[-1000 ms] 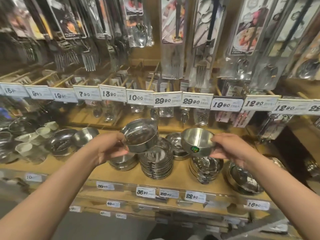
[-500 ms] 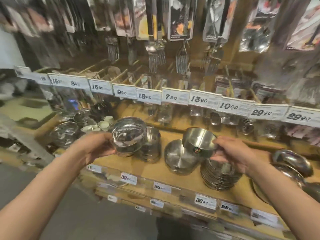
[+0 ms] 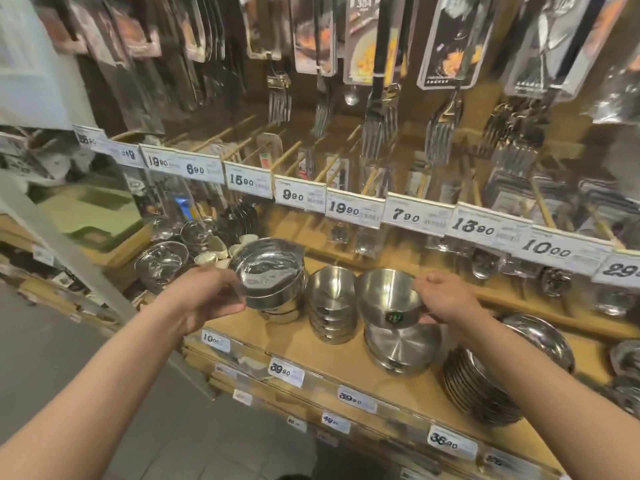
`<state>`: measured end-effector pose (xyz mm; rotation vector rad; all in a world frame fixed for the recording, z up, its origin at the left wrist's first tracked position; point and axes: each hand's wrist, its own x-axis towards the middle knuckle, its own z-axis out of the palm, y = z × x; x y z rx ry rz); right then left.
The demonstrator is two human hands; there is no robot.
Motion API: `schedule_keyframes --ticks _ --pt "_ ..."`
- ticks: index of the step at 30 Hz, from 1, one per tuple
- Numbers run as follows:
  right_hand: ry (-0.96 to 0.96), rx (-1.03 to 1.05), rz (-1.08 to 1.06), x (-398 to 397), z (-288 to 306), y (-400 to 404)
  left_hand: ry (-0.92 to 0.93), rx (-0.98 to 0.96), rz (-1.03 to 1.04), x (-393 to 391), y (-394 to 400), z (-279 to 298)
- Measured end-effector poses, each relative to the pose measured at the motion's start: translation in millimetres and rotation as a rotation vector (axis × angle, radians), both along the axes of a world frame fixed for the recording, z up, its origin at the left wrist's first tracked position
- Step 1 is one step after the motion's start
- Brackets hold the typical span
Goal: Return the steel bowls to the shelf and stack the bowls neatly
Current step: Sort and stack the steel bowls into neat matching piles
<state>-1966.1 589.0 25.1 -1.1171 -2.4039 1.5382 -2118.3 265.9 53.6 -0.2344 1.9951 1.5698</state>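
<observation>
My left hand (image 3: 204, 299) grips a straight-sided steel bowl (image 3: 268, 271) by its rim, held just above another bowl of the same kind on the wooden shelf (image 3: 349, 362). My right hand (image 3: 450, 301) holds a rounded steel bowl with a green sticker (image 3: 389, 297), tilted toward me, over an upside-down stack of bowls (image 3: 403, 346). Between the two held bowls stands a tilted stack of rounded bowls (image 3: 332, 303).
A pile of steel plates (image 3: 478, 389) and shallow dishes (image 3: 543, 341) lie to the right. Glass lids (image 3: 162, 259) and small white cups (image 3: 214, 249) sit to the left. Price tags line the shelf edges; packaged forks and spoons hang above.
The view has swung left along the shelf. Both hands moved left with their bowls, the left one now over a matching bowl, the right one over the upside-down stack.
</observation>
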Motion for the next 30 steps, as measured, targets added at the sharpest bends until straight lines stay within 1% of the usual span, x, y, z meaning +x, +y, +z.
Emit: schedule_keyframes --ticks 7,11,14,19,26,30 --pt "-0.02 0.05 -0.014 -60.7 -1.9 -32.7 -0.017 -0.021 0.011 -56.1 -31.8 -12.8" --pt "-0.057 0.099 -0.044 -81.6 -4.1 -49.6 -0.005 -0.013 -0.039 -84.3 -37.2 -13.7" --pt "-0.056 0.057 -0.076 -85.0 -10.5 -61.2 -0.031 -0.007 -0.063 -99.0 -33.1 -17.3" --pt "-0.038 0.084 -0.11 -82.7 -26.6 -69.0 -0.074 0.031 -0.152 -107.8 -22.5 -27.3" --pt "-0.026 0.113 -0.155 -80.5 -40.7 -67.6 -0.111 0.041 -0.163 -109.6 -19.6 -32.1" --pt "-0.023 0.104 -0.156 -80.5 -41.4 -68.4 -0.1 0.036 -0.175 -105.6 -18.3 -29.8"
